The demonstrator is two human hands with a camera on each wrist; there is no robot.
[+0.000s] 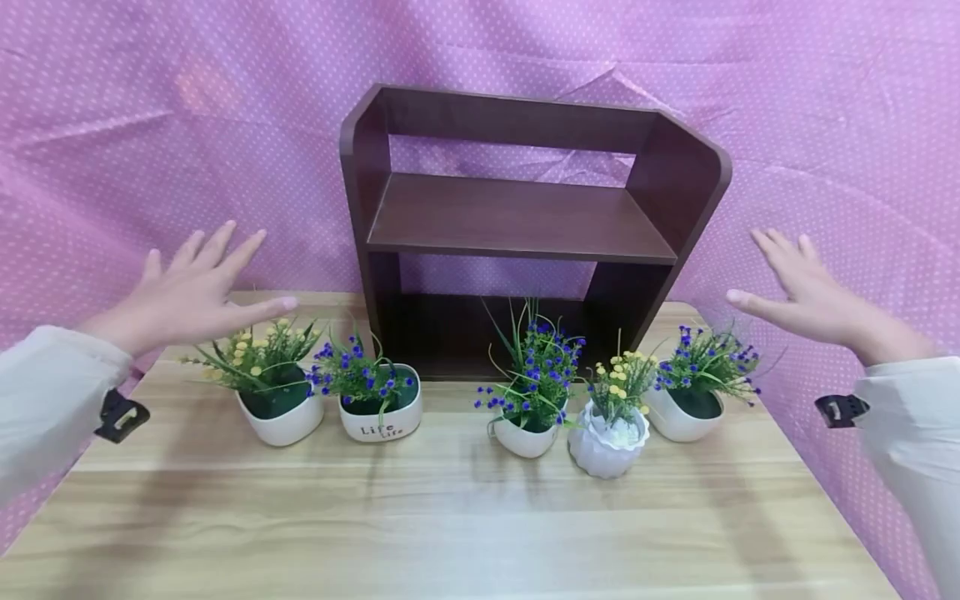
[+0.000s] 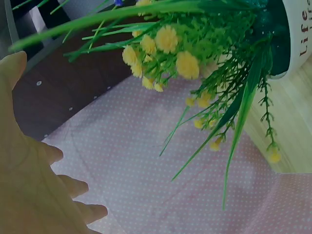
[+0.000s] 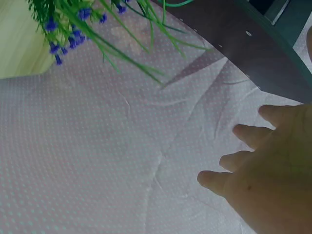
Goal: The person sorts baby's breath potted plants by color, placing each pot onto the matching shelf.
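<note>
Pale sleeves (image 1: 52, 404) enter from both edges, each with a black clip (image 1: 123, 415) at its underside. Leftmost on the counter (image 1: 450, 533) stands a yellow-flowered plant (image 1: 281, 396) in a white pot, with the left hand (image 1: 198, 296) raised near it, fingers spread wide. At the far right is a blue-flowered plant (image 1: 693, 400); near it hovers the right hand (image 1: 813, 300), fingers straight and thumb held wide. Between these stand a plant in a pot lettered "Life" (image 1: 381, 417), another blue-flowered one (image 1: 531, 408), and a yellow-flowered one in a ruffled pot (image 1: 609, 442). Behind the row rises a dark brown two-tier shelf (image 1: 517, 217), backed by pink dotted cloth (image 1: 187, 150).
</note>
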